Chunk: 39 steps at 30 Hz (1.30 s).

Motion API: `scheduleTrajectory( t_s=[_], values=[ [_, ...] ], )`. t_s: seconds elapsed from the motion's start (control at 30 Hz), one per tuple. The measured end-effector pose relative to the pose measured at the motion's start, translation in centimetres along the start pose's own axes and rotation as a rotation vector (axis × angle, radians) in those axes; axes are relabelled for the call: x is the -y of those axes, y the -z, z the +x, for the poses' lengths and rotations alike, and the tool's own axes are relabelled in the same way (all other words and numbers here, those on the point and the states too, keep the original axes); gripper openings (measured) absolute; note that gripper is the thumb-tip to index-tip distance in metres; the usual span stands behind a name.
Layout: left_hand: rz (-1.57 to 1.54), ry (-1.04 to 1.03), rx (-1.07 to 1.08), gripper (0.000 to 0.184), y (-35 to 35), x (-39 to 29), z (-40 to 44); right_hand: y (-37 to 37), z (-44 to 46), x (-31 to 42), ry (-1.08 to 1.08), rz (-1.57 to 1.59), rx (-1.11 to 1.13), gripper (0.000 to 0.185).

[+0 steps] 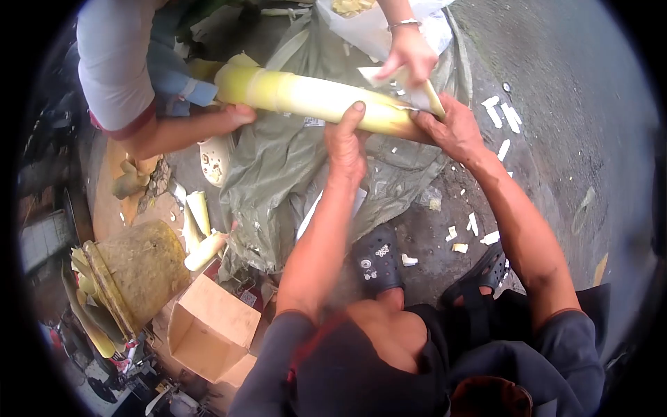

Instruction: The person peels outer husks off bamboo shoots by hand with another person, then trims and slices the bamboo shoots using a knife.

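A thick pale yellow-white stalk with layered sheaths (306, 95) lies across the space in front of me. My left hand (346, 147) is closed around its middle from below, thumb on top. My right hand (453, 128) grips its right end, where the surface is split and browner. Above that end, a co-worker's hand (411, 61) with a bracelet holds a loose, peeled-back flap (425, 97) of the stalk. A co-worker's other hand (238, 117) is beneath the stalk's left end. The fingertips under the stalk are hidden.
A grey-green plastic sheet (267, 187) covers the ground below. White scraps (492, 111) lie scattered at right. An opened cardboard box (215, 316), a worn yellowish block-like container (149, 267) and cut stalk pieces (206, 251) stand at left. A white bag (434, 31) sits at the top.
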<state>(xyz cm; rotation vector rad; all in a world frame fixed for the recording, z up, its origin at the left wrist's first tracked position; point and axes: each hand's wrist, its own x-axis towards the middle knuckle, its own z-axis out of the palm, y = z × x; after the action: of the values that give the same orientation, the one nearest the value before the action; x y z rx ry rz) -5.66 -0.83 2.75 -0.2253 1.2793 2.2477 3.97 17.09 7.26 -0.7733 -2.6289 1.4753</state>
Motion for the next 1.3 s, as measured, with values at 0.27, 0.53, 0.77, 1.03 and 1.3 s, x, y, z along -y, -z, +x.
scheduleTrajectory(
  t_s=[0.27, 0.53, 0.77, 1.03, 1.3],
  values=[
    [-0.039, -0.034, 0.094, 0.059, -0.1, -1.7, -1.0, -2.0, -2.2, 0.1, 0.132, -0.168, -0.110, 0.034],
    [-0.027, -0.098, 0.128, 0.064, 0.2, -2.4, -1.8, -1.8, -0.4, 3.1, -0.250, -0.133, -0.093, 0.037],
    [-0.130, 0.026, 0.223, 0.067, -0.4, -3.1, -1.3, -3.0, -3.2, 4.5, 0.845, -0.278, -0.453, 0.062],
    [-0.214, -0.011, 0.309, 0.060, -3.0, -3.0, 0.1, -0.3, 1.7, 11.1, 0.482, -0.624, -0.131, 0.062],
    [-0.131, 0.080, 0.193, 0.058, -2.7, -3.6, -1.1, 0.5, 2.7, 10.6, 0.420, -0.717, 0.098, 0.040]
  ],
)
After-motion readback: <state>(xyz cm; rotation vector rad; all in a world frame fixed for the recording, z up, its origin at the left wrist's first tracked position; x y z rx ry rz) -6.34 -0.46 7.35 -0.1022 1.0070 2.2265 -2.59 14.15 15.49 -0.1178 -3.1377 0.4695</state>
